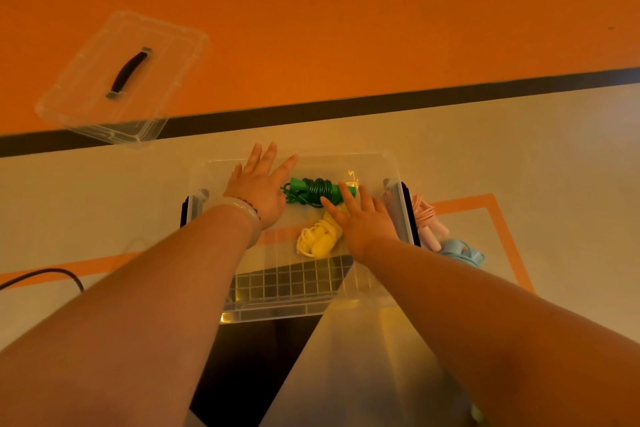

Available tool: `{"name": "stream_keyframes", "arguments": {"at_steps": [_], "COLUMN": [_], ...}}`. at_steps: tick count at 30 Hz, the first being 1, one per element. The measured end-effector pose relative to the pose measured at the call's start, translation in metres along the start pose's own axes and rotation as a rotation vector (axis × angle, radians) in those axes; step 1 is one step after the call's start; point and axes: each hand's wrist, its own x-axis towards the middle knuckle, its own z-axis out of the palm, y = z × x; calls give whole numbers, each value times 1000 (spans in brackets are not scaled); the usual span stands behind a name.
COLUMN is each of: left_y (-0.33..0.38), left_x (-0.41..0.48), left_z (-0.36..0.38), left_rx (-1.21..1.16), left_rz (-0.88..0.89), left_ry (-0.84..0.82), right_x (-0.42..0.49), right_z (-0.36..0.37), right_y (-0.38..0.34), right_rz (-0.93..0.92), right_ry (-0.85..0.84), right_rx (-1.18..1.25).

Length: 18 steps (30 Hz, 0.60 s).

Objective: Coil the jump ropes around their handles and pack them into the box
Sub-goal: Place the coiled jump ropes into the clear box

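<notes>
A clear plastic box [377,166] stands on the floor in front of me. Inside it lies a coiled green jump rope [313,189] near the far wall, with a coiled yellow jump rope [320,239] closer to me. My left hand [259,184] is spread flat with straight fingers, just left of the green rope. My right hand [363,218] is flat too, its fingertips touching the green rope's right end and its palm partly over the yellow rope. Outside the box on the right lie a pink jump rope [429,222] and a light blue jump rope [462,250].
The clear lid [104,80] with a dark handle lies on the orange floor at the far left. A black cable [52,276] runs along the floor at the left. A black stripe [381,104] separates the orange floor from the pale floor.
</notes>
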Motion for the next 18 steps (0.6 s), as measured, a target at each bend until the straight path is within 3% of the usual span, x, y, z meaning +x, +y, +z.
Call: {"name": "stream_keyframes", "arguments": {"at_steps": [11,18], "left_y": [6,19], "left_x": [-2,-21], "left_z": [-2,12], "left_rx": [62,108], "left_rz": [-32,-53], "left_ry": [-48,-46], "right_x": [-20,-19], "right_z": [13,8], "right_y": [2,-1], "right_rz": [-48,-139], "right_ry": [140,139], "right_rx": [123,38]}}
